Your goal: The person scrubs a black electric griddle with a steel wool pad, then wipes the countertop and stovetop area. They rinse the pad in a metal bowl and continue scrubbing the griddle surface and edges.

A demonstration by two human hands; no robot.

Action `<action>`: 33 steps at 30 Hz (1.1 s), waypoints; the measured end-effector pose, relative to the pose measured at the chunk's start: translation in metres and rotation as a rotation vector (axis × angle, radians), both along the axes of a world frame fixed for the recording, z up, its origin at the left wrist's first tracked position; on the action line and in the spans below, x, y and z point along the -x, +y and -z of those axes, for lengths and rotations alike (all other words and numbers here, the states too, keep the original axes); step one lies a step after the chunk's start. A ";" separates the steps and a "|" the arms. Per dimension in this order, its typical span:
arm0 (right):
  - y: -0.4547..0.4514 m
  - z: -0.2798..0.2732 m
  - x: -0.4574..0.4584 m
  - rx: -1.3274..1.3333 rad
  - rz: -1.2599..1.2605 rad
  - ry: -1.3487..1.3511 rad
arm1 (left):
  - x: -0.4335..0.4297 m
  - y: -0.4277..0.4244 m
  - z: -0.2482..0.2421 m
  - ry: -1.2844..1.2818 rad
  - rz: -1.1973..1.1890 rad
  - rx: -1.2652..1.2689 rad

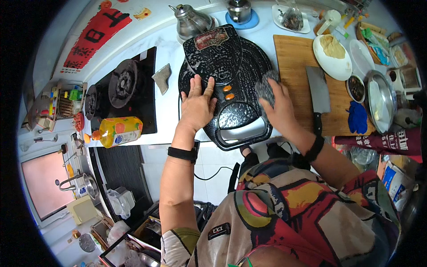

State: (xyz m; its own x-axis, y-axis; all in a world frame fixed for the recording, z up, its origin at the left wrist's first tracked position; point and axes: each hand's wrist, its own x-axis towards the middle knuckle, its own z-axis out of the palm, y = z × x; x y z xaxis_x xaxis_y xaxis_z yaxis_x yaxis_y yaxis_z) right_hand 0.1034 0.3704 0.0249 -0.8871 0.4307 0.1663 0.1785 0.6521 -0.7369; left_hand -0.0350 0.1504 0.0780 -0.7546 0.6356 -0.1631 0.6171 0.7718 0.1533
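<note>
A black electric griddle (237, 66) with a closed lid, a chrome-coloured handle and two orange lights stands before me, its top spotted with white suds. My left hand (198, 103) rests flat on the lid's left part, fingers apart and holding nothing. At the right edge of the lid, my right hand (280, 106) holds a grey scouring pad (266, 89) against the surface. A folded grey cloth (162, 78) lies on the counter left of the griddle. On the black gas hob (146, 100) lies a yellow dish soap bottle (120, 131) on its side.
Right of the griddle, a wooden cutting board (293, 63) bears a cleaver (318, 88), a white plate with dough (333, 68) and a blue cloth (357, 117). A metal basin (391, 96) stands beyond. Behind are a steel kettle (191, 23) and a steel pot (239, 12).
</note>
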 end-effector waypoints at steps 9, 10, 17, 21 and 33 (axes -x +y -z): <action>0.063 -0.030 0.143 -0.191 -0.266 -0.091 | -0.003 -0.001 0.000 -0.016 -0.005 -0.020; 0.054 -0.035 0.146 -0.275 -0.340 0.002 | -0.003 -0.001 0.000 -0.007 -0.006 -0.015; 0.019 -0.027 0.155 -0.569 -0.647 0.033 | -0.006 -0.009 0.007 0.051 0.015 -0.057; 0.051 -0.017 0.241 -0.549 -0.638 0.015 | -0.007 -0.010 0.008 0.055 0.011 -0.048; 0.046 -0.034 0.208 -0.439 -0.639 -0.051 | -0.007 -0.010 0.003 -0.059 -0.006 -0.112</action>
